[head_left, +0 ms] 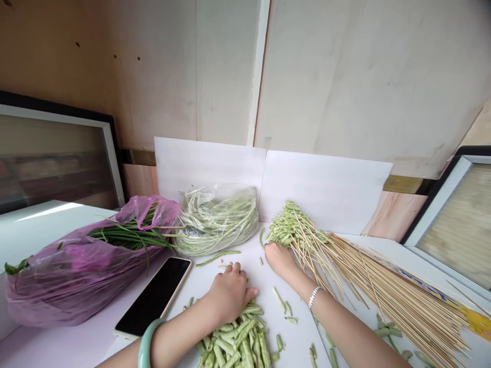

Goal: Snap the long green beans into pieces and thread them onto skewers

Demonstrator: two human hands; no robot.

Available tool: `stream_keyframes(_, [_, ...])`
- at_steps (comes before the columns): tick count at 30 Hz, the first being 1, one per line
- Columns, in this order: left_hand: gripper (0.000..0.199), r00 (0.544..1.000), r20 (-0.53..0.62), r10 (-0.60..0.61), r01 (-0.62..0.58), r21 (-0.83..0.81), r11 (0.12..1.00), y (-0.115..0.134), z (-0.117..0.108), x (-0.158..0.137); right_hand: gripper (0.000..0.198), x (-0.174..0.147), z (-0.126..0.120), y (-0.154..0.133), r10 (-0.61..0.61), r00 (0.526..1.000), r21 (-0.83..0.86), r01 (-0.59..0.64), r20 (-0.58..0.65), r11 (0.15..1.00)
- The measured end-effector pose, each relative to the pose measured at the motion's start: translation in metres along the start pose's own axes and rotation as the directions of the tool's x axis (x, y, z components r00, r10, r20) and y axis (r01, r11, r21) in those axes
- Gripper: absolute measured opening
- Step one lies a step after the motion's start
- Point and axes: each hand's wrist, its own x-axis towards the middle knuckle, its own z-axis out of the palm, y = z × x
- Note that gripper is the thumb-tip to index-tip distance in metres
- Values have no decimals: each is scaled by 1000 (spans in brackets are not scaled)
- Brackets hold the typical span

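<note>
My left hand [230,291] lies palm down over the far edge of a heap of cut green bean pieces [233,342]. Its thumb stands apart from the bent fingers, whose tips are hidden. A green bangle [146,345] is on that wrist. Farther ahead, my right hand [278,257] is closed beside the near left edge of a pile of skewered bean pieces [289,225]. Its fingertips are turned away, so what they grip is hidden. Bare ends of thin wooden skewers [316,260] stick out of that pile toward the right forearm, which wears a silver bracelet [313,296].
Loose wooden skewers [406,291] lie in a large bundle on the right, over a yellow wrapper [475,322]. At left are a phone [153,296] and a purple bag [76,286] of green stalks. Behind stands a clear bag [218,220] of long beans, against white boards [322,189].
</note>
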Motion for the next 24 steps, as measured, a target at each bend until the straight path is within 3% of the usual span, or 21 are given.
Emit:
stream_keyframes(5, [43, 983, -173, -55, 39, -94, 995, -7, -1, 7, 23, -35, -16, 9, -13, 993, 200, 36, -117, 979])
stream_keyframes(7, [53, 965, -259, -49, 14, -134, 991, -10, -1, 10, 15, -54, -25, 11, -39, 985, 287, 87, -170, 954])
stream_keyframes(9, [50, 945, -326, -20, -39, -173, 984, -13, -1, 12, 17, -70, -33, 14, -60, 976, 373, 137, -210, 918])
stream_keyframes(12, [29, 933, -358, 45, -136, -234, 963, -14, -2, 12, 27, -85, -42, 18, -57, 971, 480, 166, -234, 861])
stream_keyframes(17, [31, 905, -390, 172, -302, -302, 904, -7, -2, 6, 24, -98, -46, 13, -67, 972, 546, 183, -226, 818])
stream_keyframes(20, [29, 872, -419, 253, -423, -385, 820, -2, 0, 1, 37, -103, -43, -5, -136, 966, 561, 240, -221, 792])
stream_keyframes(24, [32, 852, -469, 232, -476, -511, 715, -1, 3, -2, 27, -105, -38, -21, -169, 947, 568, 301, -274, 766])
